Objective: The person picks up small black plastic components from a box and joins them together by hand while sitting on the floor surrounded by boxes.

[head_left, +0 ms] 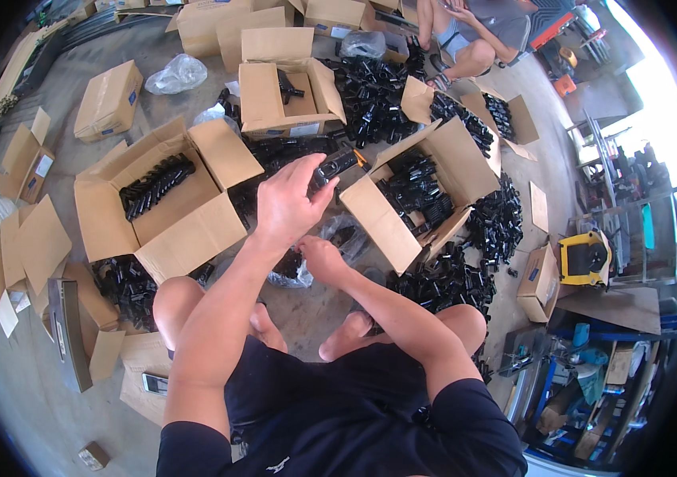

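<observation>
My left hand is raised in front of me, thumb and fingers closed around a short black part. The part has a shiny face, and something orange shows at its far end. Lower down, my right hand has its fingers drawn together at a clear plastic bag. Small dark pieces lie in the bag; what the fingertips hold is hidden. An open carton with a row of black parts stands to the left. Another open carton to the right holds more black parts.
Heaps of black parts lie around me on the floor. A third open carton stands ahead, near a closed box. Another person sits at the far right. A yellow-and-black object and a cluttered rack are to the right.
</observation>
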A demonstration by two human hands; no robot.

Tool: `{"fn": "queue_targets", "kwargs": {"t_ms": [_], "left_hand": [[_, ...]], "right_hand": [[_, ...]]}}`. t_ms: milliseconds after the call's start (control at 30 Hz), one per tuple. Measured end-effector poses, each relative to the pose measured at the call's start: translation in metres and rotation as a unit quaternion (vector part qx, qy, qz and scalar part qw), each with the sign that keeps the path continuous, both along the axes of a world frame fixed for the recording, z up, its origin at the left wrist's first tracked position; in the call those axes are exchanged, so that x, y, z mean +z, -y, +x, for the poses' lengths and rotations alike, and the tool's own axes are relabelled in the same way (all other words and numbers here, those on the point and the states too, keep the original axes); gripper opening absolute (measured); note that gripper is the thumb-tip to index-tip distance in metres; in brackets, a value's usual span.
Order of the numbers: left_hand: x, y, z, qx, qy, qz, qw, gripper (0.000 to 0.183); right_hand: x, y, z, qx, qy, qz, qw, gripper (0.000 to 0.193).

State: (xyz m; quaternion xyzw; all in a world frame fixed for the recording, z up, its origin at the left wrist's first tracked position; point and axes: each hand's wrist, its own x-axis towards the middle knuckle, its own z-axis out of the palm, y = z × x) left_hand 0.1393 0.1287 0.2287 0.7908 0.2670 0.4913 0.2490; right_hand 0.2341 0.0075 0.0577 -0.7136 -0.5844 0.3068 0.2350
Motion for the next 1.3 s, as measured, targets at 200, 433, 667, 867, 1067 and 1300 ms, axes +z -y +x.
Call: {"fn": "queue_targets", "kwargs": {"t_ms": [200, 433, 667, 867, 1067, 1300], "left_hand": [[-0.005, 0.003, 0.002, 0.009, -0.014, 0.036, 0.999, 0.038], [-0.004, 0.014, 0.0, -0.006, -0.052, 0.056, 0.997, 0.038], [-0.009, 0.028, 0.012, -0.028, -0.076, 0.091, 0.993, 0.041], [-0.007, 0.036, 0.022, -0.043, -0.078, 0.117, 0.989, 0.041], [-0.004, 0.042, 0.029, -0.051, -0.073, 0.12, 0.989, 0.043], [-0.002, 0.043, 0.028, -0.057, -0.079, 0.127, 0.987, 0.045]], "right_hand": [[0.128, 0.016, 0.037, -0.075, -0.222, -0.048, 0.971, 0.024], [0.202, 0.021, 0.082, -0.157, -0.324, 0.177, 0.916, 0.015], [0.206, 0.028, 0.088, -0.17, -0.226, 0.277, 0.918, 0.017], [0.208, 0.024, 0.075, -0.12, -0.066, 0.356, 0.924, 0.018], [0.195, 0.024, 0.079, -0.11, -0.005, 0.357, 0.928, 0.019], [0.187, 0.023, 0.076, -0.129, -0.002, 0.329, 0.936, 0.022]]}}
